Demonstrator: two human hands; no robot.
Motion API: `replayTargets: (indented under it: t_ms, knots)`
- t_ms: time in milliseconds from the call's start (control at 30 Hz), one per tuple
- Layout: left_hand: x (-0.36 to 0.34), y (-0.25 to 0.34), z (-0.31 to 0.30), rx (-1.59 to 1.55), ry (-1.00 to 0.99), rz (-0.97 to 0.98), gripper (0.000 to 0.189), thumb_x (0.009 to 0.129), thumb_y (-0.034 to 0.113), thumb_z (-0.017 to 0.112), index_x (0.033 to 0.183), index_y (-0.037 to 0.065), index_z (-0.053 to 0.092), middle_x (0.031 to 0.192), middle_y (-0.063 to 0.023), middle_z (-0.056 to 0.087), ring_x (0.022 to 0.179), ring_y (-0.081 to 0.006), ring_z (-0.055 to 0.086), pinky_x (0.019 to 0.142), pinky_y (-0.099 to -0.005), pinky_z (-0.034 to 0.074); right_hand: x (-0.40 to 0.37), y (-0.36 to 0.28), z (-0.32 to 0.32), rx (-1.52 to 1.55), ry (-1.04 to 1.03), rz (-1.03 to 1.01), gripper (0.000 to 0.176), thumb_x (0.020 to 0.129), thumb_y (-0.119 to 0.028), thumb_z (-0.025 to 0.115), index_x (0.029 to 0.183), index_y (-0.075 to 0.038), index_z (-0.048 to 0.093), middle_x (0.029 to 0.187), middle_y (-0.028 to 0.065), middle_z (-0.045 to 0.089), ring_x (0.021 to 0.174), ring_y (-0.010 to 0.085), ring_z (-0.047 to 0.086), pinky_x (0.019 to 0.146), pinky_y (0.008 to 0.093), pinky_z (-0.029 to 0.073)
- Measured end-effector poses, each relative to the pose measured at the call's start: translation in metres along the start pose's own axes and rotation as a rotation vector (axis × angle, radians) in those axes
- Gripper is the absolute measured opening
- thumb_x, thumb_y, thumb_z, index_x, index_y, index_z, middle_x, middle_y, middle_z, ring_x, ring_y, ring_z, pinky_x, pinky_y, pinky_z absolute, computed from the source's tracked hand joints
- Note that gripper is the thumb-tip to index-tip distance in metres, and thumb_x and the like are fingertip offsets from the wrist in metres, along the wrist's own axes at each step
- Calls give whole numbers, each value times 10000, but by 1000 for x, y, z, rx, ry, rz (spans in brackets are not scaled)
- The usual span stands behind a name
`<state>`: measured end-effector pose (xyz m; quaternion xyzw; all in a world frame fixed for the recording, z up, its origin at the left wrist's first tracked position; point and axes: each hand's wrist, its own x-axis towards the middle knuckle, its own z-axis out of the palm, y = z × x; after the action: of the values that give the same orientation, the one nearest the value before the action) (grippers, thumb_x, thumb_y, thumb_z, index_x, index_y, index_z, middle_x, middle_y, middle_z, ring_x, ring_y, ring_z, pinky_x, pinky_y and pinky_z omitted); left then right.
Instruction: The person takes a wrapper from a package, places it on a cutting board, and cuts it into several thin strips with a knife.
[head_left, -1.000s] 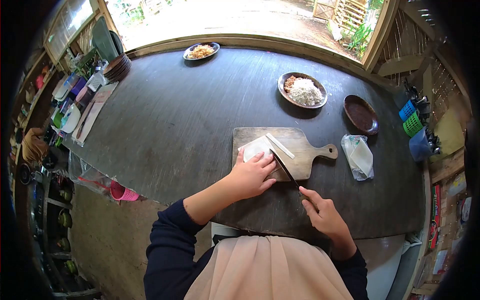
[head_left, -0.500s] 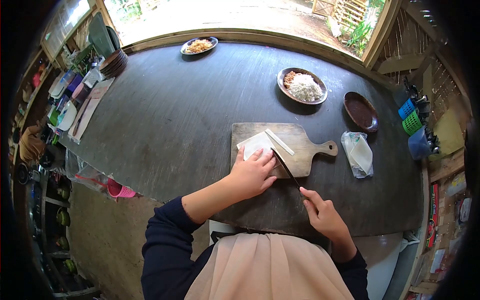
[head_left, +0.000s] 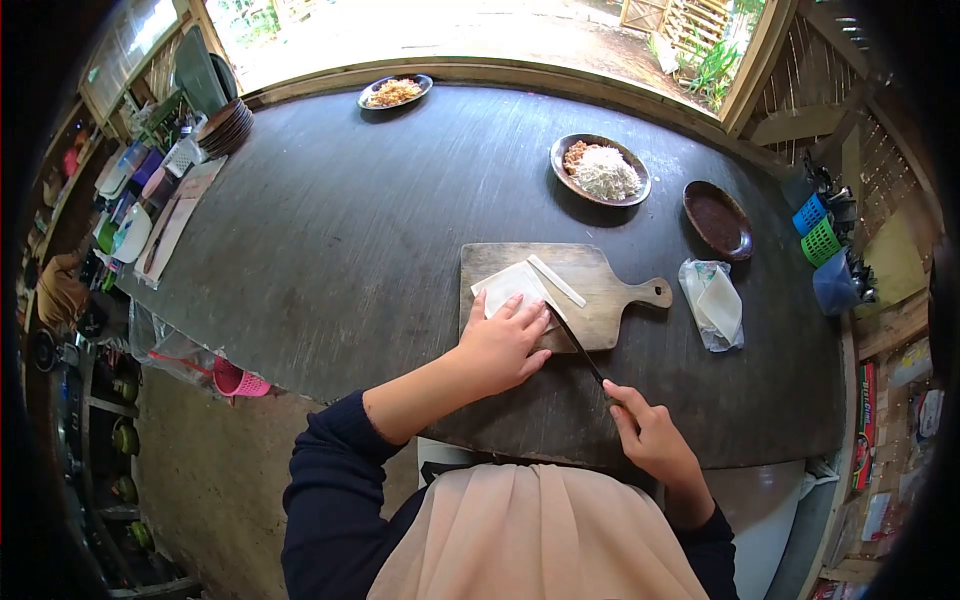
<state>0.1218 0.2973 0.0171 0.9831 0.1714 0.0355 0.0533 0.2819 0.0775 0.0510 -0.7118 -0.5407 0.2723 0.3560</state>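
A wooden cutting board [head_left: 605, 303] lies on the dark table with its handle to the right. On it rests a thin white square sheet [head_left: 503, 286], possibly several stacked, like spring roll wrapper. My left hand [head_left: 503, 348] presses flat on this sheet, fingers spread. A narrow cut strip [head_left: 557, 281] lies beside the sheet's upper right edge. In my right hand [head_left: 650, 432] is the handle of a dark-bladed knife [head_left: 582, 352]. Its blade slants up and left along the sheet's right edge, close to my left fingertips.
Right of the board lies a clear plastic packet [head_left: 714, 305] with white sheets. Behind stand an oval brown plate [head_left: 718, 221], a plate with white shreds [head_left: 607, 173] and brown bits, and a far plate of yellowish food [head_left: 394, 92]. Utensil baskets [head_left: 822, 243] line the right side.
The knife has slid slightly back toward me along the sheet's edge. My left hand stays pressed on the sheet. The whole view has shifted a little.
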Motion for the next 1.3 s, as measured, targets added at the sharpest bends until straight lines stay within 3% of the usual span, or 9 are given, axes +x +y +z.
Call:
replayTargets:
  t_ms: [167, 267, 333, 533, 733, 767, 833, 1133, 1300]
  knots:
    - [0, 0, -1, -9, -2, -6, 571, 951, 441, 482, 1382, 67, 468, 1451, -115, 441, 1357, -320, 411, 1040, -700, 239, -11, 3, -3, -16, 20, -25, 340, 931, -34, 559, 1271, -46, 543, 763, 217, 645, 613, 295, 663, 581, 313, 488]
    - [0, 0, 0, -9, -2, -4, 568, 951, 444, 479, 1383, 75, 469, 1450, -118, 445, 1359, -319, 408, 1041, -700, 239, -20, -1, -7, -16, -17, 67, 340, 929, -33, 562, 1269, -45, 544, 759, 216, 642, 595, 268, 657, 567, 306, 478]
    - [0, 0, 0, -7, -5, 0, 565, 952, 444, 478, 1383, 80, 471, 1449, -118, 448, 1360, -318, 407, 1041, -700, 238, -27, 2, -6, 13, 22, 35, 339, 938, -19, 548, 1276, -39, 552, 689, 129, 601, 550, 96, 482, 548, 247, 413]
    - [0, 0, 0, -1, 0, 1, 553, 956, 441, 473, 1381, 87, 477, 1450, -115, 449, 1362, -315, 404, 1046, -694, 238, -41, -2, -9, -1, 22, 67, 340, 939, -27, 554, 1278, -45, 557, 598, 96, 510, 511, 84, 425, 501, 250, 370]
    - [0, -1, -4, -18, -37, -4, 558, 958, 438, 473, 1391, 86, 464, 1459, -116, 438, 1371, -315, 391, 1061, -685, 228, -35, -7, -8, 21, 27, 86, 326, 946, -35, 545, 1272, -43, 561, 633, 105, 552, 529, 78, 447, 516, 248, 381]
    - [0, -1, -4, -20, -43, -7, 561, 956, 438, 476, 1395, 88, 461, 1463, -113, 434, 1373, -315, 387, 1063, -685, 225, -33, -6, -7, 20, 26, 81, 326, 946, -35, 545, 1272, -43, 561, 633, 105, 552, 529, 78, 447, 516, 248, 381]
    - [0, -1, -6, -18, -49, -13, 563, 955, 438, 478, 1398, 91, 459, 1467, -110, 430, 1375, -315, 384, 1064, -685, 222, -28, -6, -6, -14, 18, 78, 336, 941, -55, 555, 1277, -47, 545, 777, 191, 655, 589, 224, 629, 588, 290, 475]
    - [-2, -6, -11, -30, -27, 6, 521, 958, 415, 481, 1377, 105, 492, 1462, -75, 444, 1352, -288, 413, 1057, -675, 246, 7, -7, -1, -24, -12, 60, 338, 950, -74, 554, 1288, -73, 540, 764, 213, 634, 608, 288, 645, 588, 319, 471]
    - [4, -15, -8, -51, 14, -125, 433, 973, 359, 462, 1338, 139, 538, 1431, -56, 483, 1309, -247, 451, 1039, -650, 287, 28, -9, -1, -43, -28, 7, 322, 963, -94, 542, 1283, -67, 519, 723, 230, 610, 577, 318, 625, 570, 342, 469]
